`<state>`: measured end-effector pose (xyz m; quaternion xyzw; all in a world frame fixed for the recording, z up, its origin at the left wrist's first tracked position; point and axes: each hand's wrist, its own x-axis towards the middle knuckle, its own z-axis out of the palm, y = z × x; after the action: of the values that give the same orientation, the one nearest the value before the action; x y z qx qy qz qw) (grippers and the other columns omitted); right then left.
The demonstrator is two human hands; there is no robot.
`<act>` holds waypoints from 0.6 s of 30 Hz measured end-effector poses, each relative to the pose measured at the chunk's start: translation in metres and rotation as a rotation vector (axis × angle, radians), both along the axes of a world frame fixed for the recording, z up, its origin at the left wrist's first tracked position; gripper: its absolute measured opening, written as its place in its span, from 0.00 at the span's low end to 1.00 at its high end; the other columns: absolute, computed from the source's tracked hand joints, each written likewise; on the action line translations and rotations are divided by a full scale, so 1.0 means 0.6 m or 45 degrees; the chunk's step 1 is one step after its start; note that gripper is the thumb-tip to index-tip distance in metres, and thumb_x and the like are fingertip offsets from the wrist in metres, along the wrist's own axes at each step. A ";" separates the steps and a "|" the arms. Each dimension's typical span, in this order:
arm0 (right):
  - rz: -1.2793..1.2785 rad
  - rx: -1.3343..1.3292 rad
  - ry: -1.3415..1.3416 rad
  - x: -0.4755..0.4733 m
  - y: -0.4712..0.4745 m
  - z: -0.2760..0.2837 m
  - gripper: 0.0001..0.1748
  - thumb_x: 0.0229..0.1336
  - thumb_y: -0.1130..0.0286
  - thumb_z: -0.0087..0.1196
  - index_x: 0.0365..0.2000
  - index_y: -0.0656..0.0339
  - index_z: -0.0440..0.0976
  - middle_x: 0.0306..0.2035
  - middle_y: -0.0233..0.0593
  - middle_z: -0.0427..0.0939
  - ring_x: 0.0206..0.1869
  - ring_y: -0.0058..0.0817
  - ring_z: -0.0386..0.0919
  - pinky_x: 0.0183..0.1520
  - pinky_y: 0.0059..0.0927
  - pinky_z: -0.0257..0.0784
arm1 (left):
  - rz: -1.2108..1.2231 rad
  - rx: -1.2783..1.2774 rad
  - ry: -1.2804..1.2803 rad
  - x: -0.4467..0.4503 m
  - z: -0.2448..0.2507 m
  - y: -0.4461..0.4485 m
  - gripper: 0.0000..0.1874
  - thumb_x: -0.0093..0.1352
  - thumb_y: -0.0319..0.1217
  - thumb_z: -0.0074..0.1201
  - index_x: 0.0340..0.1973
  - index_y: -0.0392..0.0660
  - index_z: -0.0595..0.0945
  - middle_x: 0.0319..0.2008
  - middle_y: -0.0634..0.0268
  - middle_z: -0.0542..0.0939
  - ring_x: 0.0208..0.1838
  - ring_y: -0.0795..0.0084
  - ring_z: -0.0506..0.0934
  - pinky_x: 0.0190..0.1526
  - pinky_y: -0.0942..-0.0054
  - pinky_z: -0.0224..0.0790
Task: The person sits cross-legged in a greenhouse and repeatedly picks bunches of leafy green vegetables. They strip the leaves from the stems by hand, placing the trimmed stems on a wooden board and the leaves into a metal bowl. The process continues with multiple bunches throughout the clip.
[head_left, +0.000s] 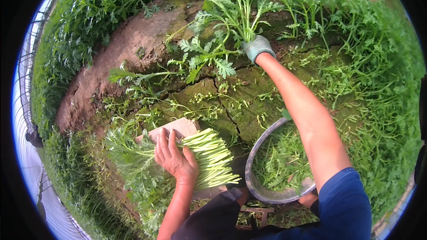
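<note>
My left hand (pixel 178 163) is bare and lies over a bundle of cut leafy greens (pixel 213 160), holding it down. The pale stems point right, with their ends roughly lined up; feathery leaves hang to the left. Under the bundle is a flat pinkish board (pixel 180 128), and my fingertips reach its far part. Stretched far forward, my right hand (pixel 258 48) wears a grey-green glove. It grips the stem bases of a leafy clump (pixel 245 13), possibly garland chrysanthemum, close to the soil. The right fingers are mostly hidden, so whether they also hold a tool cannot be seen.
By my knees stands a round grey basin (pixel 255 186) containing loose leaves and trimmings (pixel 280 160). Dense greens (pixel 373 73) grow at right, with another row (pixel 83 23) at left. Cracked, mossy soil (pixel 200 96) lies ahead. A low wooden stool (pixel 258 210) shows beneath me.
</note>
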<state>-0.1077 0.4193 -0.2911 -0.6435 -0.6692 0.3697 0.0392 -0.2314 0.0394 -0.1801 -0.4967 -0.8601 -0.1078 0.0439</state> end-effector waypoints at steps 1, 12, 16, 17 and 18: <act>0.051 -0.014 -0.099 -0.012 0.001 0.007 0.23 0.58 0.57 0.54 0.48 0.60 0.80 0.52 0.51 0.80 0.54 0.48 0.79 0.56 0.42 0.74 | -0.006 0.008 0.004 0.000 0.000 -0.001 0.27 0.71 0.41 0.42 0.62 0.41 0.71 0.68 0.49 0.67 0.70 0.48 0.63 0.68 0.50 0.46; 0.395 -0.098 -0.402 0.014 0.025 -0.001 0.24 0.62 0.54 0.49 0.47 0.62 0.80 0.51 0.55 0.79 0.54 0.47 0.79 0.54 0.44 0.74 | 0.006 -0.004 -0.039 -0.001 0.000 -0.002 0.29 0.68 0.39 0.46 0.63 0.41 0.71 0.68 0.49 0.66 0.71 0.47 0.62 0.69 0.50 0.45; 0.172 0.091 -0.015 0.021 -0.011 -0.006 0.22 0.60 0.56 0.51 0.39 0.64 0.82 0.37 0.56 0.83 0.44 0.47 0.83 0.49 0.44 0.76 | 0.012 0.001 -0.041 -0.003 -0.001 -0.003 0.29 0.66 0.38 0.48 0.63 0.43 0.71 0.69 0.50 0.65 0.71 0.48 0.61 0.69 0.50 0.44; 0.146 -0.246 0.137 0.024 -0.021 -0.008 0.21 0.61 0.56 0.50 0.40 0.64 0.82 0.39 0.56 0.83 0.46 0.46 0.82 0.52 0.42 0.76 | 0.010 0.001 -0.041 -0.003 -0.002 -0.004 0.29 0.66 0.38 0.48 0.63 0.43 0.71 0.69 0.50 0.65 0.71 0.48 0.61 0.69 0.50 0.44; 0.376 -0.071 -0.144 0.013 -0.033 -0.015 0.22 0.62 0.55 0.49 0.41 0.63 0.81 0.41 0.56 0.82 0.47 0.46 0.81 0.53 0.41 0.75 | 0.009 0.012 -0.040 -0.003 -0.002 -0.004 0.29 0.66 0.38 0.48 0.63 0.43 0.71 0.69 0.50 0.65 0.70 0.48 0.62 0.69 0.50 0.44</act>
<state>-0.1000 0.3995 -0.3000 -0.5587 -0.7471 0.3531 -0.0712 -0.2335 0.0373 -0.1816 -0.4917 -0.8619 -0.1194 0.0331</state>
